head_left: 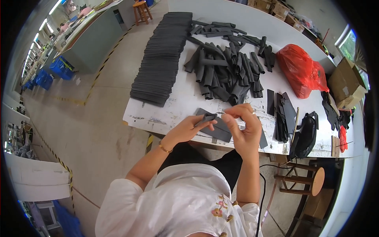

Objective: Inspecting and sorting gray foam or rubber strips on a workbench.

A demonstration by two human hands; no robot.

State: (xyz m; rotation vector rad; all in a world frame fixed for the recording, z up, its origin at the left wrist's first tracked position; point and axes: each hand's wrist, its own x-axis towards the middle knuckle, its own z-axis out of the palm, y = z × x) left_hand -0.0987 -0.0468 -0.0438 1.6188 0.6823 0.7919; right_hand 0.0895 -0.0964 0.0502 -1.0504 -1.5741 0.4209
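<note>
Above the near table edge, my left hand (189, 128) is closed on a folded piece of dark grey fabric (209, 117). To its right, my right hand (246, 128) has its thumb and forefinger brought together in a pinch. Whatever sits between those fingertips, if anything, is too small to make out. Beneath both hands lies a flat dark grey fabric panel (222, 133) on the white table (158, 115). Another flat dark piece (263, 134) shows partly behind my right hand.
A long stack of dark grey pieces (160, 59) runs along the table's left side. Rolled dark fabric pieces (225, 69) lie heaped beyond my hands. Rightward are a red plastic bag (301, 69), dark flat strips (281, 118), a black bundle (306, 134) and a wooden stool (317, 181).
</note>
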